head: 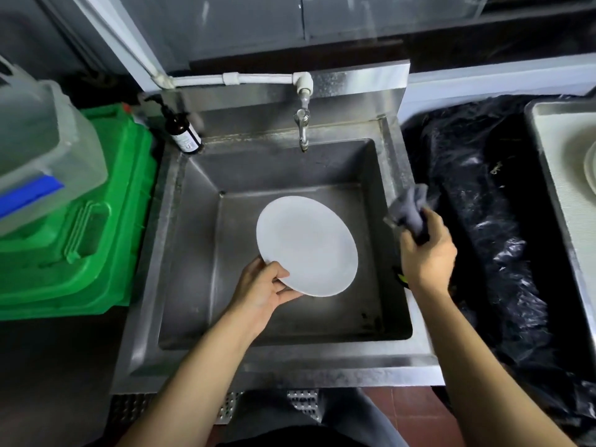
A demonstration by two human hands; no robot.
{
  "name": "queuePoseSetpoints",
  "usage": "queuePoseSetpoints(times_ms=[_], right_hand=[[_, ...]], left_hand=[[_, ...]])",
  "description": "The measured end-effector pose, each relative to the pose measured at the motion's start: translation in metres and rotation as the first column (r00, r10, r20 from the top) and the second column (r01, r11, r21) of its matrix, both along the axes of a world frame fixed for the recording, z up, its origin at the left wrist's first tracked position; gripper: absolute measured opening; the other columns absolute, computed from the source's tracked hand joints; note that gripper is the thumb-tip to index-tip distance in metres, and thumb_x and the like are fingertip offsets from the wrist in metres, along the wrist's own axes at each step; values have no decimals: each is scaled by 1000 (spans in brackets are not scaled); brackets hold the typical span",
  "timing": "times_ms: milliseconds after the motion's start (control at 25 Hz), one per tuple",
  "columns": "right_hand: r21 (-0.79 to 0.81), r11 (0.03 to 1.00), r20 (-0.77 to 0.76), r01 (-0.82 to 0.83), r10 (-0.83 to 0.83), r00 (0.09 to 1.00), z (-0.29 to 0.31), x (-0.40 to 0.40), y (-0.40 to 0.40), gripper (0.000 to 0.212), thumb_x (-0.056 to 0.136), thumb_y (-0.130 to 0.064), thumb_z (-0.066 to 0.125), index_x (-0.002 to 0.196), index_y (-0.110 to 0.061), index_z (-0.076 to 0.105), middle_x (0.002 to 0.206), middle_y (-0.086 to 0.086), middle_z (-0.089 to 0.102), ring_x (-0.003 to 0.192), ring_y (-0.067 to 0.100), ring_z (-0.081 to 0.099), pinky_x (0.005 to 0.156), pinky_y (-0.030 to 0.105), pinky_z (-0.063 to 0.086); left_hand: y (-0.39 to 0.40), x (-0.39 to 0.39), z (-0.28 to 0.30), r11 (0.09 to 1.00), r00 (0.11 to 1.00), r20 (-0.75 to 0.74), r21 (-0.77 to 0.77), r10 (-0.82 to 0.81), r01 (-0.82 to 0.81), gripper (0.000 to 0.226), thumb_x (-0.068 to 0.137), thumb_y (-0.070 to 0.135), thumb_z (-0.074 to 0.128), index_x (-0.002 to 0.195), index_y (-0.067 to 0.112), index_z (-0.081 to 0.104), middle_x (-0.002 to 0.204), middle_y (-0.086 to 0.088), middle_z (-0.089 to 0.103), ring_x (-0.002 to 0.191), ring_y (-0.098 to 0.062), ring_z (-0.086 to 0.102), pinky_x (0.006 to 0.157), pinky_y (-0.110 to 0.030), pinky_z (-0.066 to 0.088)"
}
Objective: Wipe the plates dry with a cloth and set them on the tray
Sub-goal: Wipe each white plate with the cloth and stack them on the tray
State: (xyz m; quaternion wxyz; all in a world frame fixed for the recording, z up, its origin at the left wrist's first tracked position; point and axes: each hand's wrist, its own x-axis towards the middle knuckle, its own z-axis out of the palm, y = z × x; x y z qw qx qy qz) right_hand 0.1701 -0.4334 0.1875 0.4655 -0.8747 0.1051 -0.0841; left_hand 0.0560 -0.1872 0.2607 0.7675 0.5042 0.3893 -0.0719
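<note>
Left hand has a pinch grip on the near rim of a white plate, thumb on top and fingers underneath, holding it tilted over the steel sink. Right hand is fisted around a bunched grey cloth, held up beside the sink's right edge and not touching the plate. So I'd say this is right at the start of wiping this one. Next move is probably bringing the cloth across onto the plate face and rubbing while the left hand keeps it steady. The tray sits off to the right past a black bin bag, but it's cut off by the frame edge, with just a sliver of what looks like stacked plates. Can't tell how wet the plate is.
</note>
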Motion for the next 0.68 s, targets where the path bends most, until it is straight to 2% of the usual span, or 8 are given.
queuePoseSetpoints(times_ms=[80, 240, 360, 440, 520, 600, 680], right_hand=[[79, 990, 40, -113, 110, 993, 22, -5, 33, 48, 82, -26, 69, 130, -24, 65, 114, 4, 73, 104, 23, 66, 93, 35, 51], [-70, 959, -31, -275, 274, 961, 22, -19, 71, 42, 93, -27, 66, 133, -17, 63, 117, 9, 71, 109, 32, 59, 95, 40, 46], [52, 953, -151, -298, 302, 941, 15, -24, 76, 36, 103, -32, 53, 137, -20, 56, 130, 4, 65, 123, 27, 55, 97, 28, 38], [97, 939, -150, -331, 342, 928, 15, -25, 81, 39, 106, -33, 49, 143, -22, 52, 139, 0, 61, 129, 20, 53, 99, 21, 34], [95, 916, -80, -389, 397, 914, 22, -24, 87, 43, 107, -32, 48, 149, -21, 48, 149, -2, 54, 138, 16, 48, 109, 20, 32], [129, 876, -50, -465, 474, 879, 32, -22, 97, 50, 107, -36, 47, 155, -23, 41, 159, -4, 44, 147, 12, 37, 121, 27, 27], [218, 806, -36, -551, 571, 820, 45, -26, 114, 55, 106, -46, 45, 157, -28, 37, 162, -9, 39, 149, 5, 31, 124, 27, 24]], left_hand=[[-1, 3, 9, 999, 999, 4, 11, -36, 36, 32, 90, -7, 44, 111, 6, 64, 114, -9, 71, 97, -31, 71, 71, -45, 62], [4, 6, 26, 995, 995, 6, 7, -102, 102, 26, 92, -8, 42, 111, -1, 59, 114, -14, 69, 102, -37, 68, 67, -44, 62], [8, 2, 32, 988, 989, 15, 22, -150, 150, 23, 92, -10, 43, 103, 0, 61, 113, -16, 68, 97, -39, 67, 62, -43, 61], [13, 0, 34, 985, 985, 26, 36, -171, 170, 22, 91, -11, 44, 99, 0, 60, 110, -17, 68, 92, -39, 67, 59, -42, 60], [18, 2, 34, 978, 979, 43, 66, -201, 198, 20, 91, -11, 45, 99, 0, 60, 109, -19, 67, 89, -38, 67, 60, -43, 60], [18, 5, 36, 960, 962, 54, 107, -267, 260, 21, 90, -10, 46, 99, 0, 62, 101, -20, 66, 85, -36, 67, 64, -46, 61], [13, 7, 36, 944, 947, 66, 128, -313, 303, 25, 89, -10, 45, 101, 1, 63, 94, -20, 65, 84, -35, 67, 73, -54, 61]])
